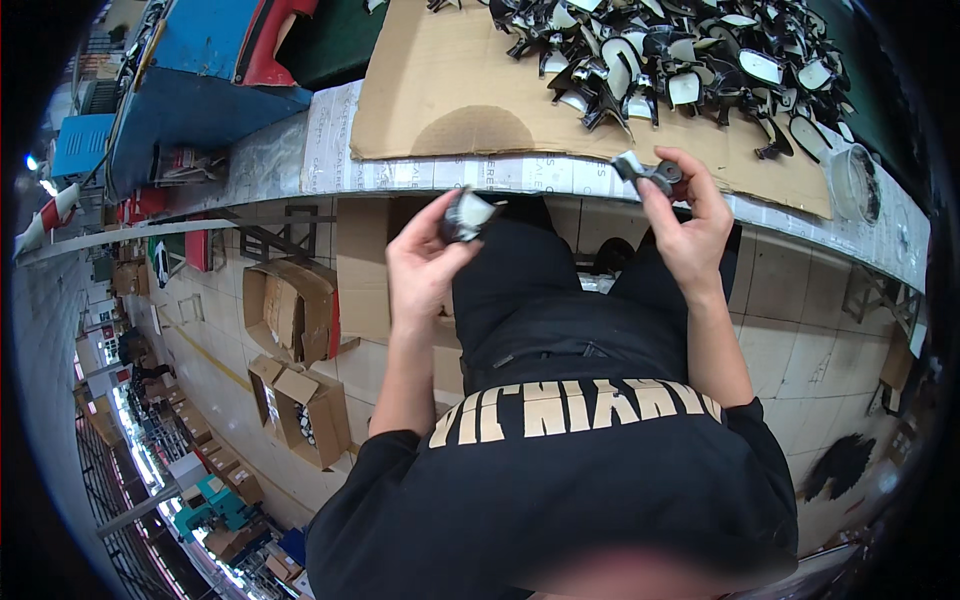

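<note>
My left hand (pixel 424 262) is closed around a small black part with a white face (pixel 470 214), held over my lap just short of the table edge. In my right hand (pixel 690 225), thumb and fingers pinch a dark part with a round knob and a pale flat end (pixel 656 176), at the table's front edge. Beyond both hands, a heap of glossy black curved parts with white faces (pixel 684 88) lies jumbled on a flattened cardboard sheet (pixel 440 80). What exactly these parts are I cannot tell.
The table edge (pixel 330 150) has pale printed covering. A clear round container (pixel 856 185) stands at the right end. Blue metal equipment (pixel 190 130) is at the far left. Open cardboard boxes (pixel 290 310) sit on the tiled floor to the left, one with small parts inside.
</note>
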Demonstrator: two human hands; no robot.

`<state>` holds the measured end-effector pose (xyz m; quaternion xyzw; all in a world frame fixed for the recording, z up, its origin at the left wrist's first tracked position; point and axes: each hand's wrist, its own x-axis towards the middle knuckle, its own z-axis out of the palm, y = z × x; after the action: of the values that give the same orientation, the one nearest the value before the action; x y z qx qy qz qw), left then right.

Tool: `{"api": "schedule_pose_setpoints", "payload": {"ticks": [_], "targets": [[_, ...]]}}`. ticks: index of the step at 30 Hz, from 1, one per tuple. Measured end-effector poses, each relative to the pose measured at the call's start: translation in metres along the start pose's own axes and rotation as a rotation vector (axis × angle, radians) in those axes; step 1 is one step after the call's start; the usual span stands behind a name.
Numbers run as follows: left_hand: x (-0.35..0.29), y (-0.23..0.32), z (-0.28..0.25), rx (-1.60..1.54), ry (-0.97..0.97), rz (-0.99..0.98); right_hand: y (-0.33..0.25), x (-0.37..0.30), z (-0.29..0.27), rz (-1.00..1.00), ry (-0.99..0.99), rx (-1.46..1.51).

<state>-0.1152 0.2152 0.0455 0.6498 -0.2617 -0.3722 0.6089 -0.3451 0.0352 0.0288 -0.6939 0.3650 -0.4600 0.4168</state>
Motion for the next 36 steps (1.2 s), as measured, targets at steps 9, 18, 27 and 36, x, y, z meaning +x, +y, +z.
{"api": "schedule_pose_setpoints", "payload": {"ticks": [9,18,27,36], "targets": [[0.012,0.003,-0.069,0.973,0.190,0.283,0.060,0.031,-0.029,0.299,-0.032,0.434],[0.147,-0.016,0.084,0.592,-0.054,0.419,0.074,0.028,-0.035,0.370,-0.044,0.535],[0.137,-0.030,0.091,-0.160,0.017,0.387,0.065,0.031,-0.037,0.459,-0.015,0.713],[0.027,0.000,0.078,-0.531,-0.208,-0.065,-0.035,-0.004,0.013,0.076,-0.145,0.378]]}}
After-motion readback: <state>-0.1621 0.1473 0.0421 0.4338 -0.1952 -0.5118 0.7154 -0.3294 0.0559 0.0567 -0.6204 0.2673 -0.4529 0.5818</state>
